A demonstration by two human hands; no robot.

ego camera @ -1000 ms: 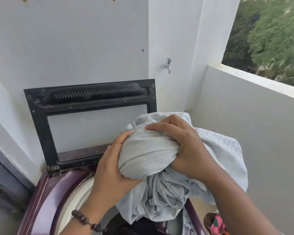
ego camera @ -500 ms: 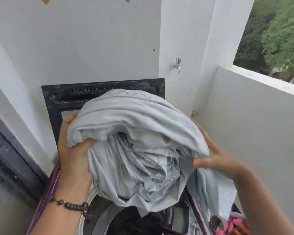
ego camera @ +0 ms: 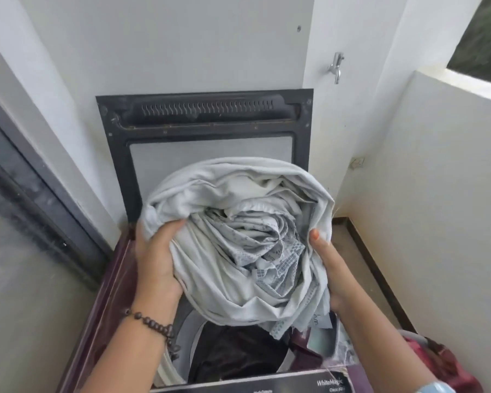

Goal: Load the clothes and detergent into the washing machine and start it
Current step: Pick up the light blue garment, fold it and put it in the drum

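loading underway; both hands, left hand [ego camera: 156, 259] & right hand [ego camera: 328, 268], fingers curled round grey cloth bundle [ego camera: 238, 236] held above open washing machine [ego camera: 102, 307] drum; dark clothes [ego camera: 238, 353] already inside; detergent, start still left.

I see a metal tap [ego camera: 336, 67] on the far white wall, right of centre. Small wall socket [ego camera: 357, 162] below it, near the corner. Dark door frame [ego camera: 37, 194] runs along the left. Greenery [ego camera: 482, 49] past the balcony parapet [ego camera: 465, 89], top right.
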